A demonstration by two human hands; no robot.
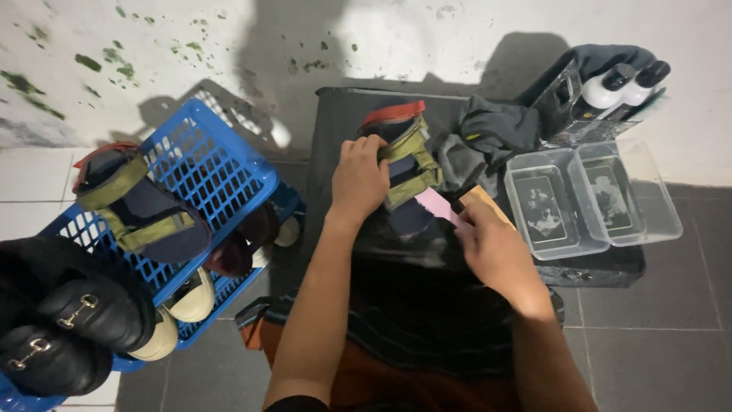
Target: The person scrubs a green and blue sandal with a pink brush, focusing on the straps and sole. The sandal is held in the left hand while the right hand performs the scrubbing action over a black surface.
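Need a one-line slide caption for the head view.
Left hand steadies a strapped sandal on a black table while the right hand holds a pink cloth to it, blue shoe basket alongside.

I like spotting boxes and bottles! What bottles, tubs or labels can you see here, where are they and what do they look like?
Two bottles: top right, white with round black caps, side by side in a clear holder.
Two clear plastic tubs: right of the sandal, rectangular, side by side.
Pink card: by the right hand, a small flat piece.
No screens or signs in view.
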